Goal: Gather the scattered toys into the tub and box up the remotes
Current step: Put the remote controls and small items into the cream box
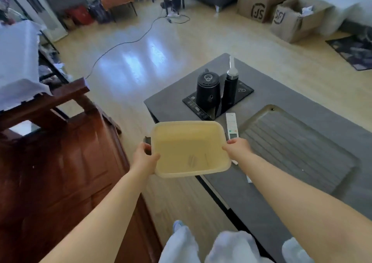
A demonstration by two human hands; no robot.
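I hold a shallow, translucent yellowish tub [187, 148] in both hands over the near corner of a dark grey coffee table [271, 93]. My left hand [144, 156] grips its left rim and my right hand [238, 146] grips its right rim. The tub looks empty. A white remote [231, 124] lies on the table just beyond my right hand, and part of another white object [249, 179] shows beneath my right forearm. A small dark thing [147, 140] peeks out behind the tub's left edge; I cannot tell what it is.
A black kettle [207, 90] and black bottle [230, 85] stand on a glossy black base. A ribbed grey tray [298, 148] fills the table's right. A dark red wooden bench [60, 152] stands left. Cardboard boxes [261, 0], a cable [124, 43] and a rug [354, 51] lie farther off.
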